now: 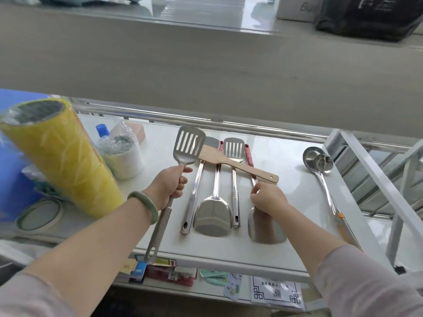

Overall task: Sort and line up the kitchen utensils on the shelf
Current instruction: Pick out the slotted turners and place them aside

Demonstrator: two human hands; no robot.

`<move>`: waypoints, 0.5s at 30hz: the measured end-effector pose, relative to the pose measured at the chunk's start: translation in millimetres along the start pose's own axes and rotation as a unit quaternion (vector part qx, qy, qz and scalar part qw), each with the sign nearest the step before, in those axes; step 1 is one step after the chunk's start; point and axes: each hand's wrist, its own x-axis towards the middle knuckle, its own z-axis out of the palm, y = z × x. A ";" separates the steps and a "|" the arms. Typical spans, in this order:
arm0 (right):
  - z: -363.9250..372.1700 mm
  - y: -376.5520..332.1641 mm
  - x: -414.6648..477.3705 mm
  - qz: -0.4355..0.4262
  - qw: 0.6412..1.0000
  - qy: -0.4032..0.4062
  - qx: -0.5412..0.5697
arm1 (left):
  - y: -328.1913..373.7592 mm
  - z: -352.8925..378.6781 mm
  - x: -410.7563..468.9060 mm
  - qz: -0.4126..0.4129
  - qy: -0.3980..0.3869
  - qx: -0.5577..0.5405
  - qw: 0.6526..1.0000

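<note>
Gripping a slotted spatula (189, 144) by its neck, the left hand (169, 186) has its fingers curled shut around the handle, blade lifted and aimed at the shelf's (286, 259) far edge, long axis running near-to-far. The right hand (267, 197) pinches the thin shaft of a solid turner (266, 227) lying with its blade toward the near edge. Lining up seems underway; next, the held spatula likely needs laying parallel at the row's left, and the wooden spatula (238, 164) lying crosswise needs straightening.
</note>
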 end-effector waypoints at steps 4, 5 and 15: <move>9.5 -22.2 -5.0 -0.049 0.990 0.074 -0.109 | -14.7 0.5 -0.9 -0.037 0.040 -0.066 0.996; 12.3 -30.4 -7.2 -0.051 0.993 0.060 -0.085 | -17.2 2.4 -1.2 -0.051 0.040 -0.090 0.994; -1.0 -50.4 -12.8 0.031 0.993 -0.035 0.112 | -22.3 37.9 -7.4 -0.120 -0.015 -0.159 0.980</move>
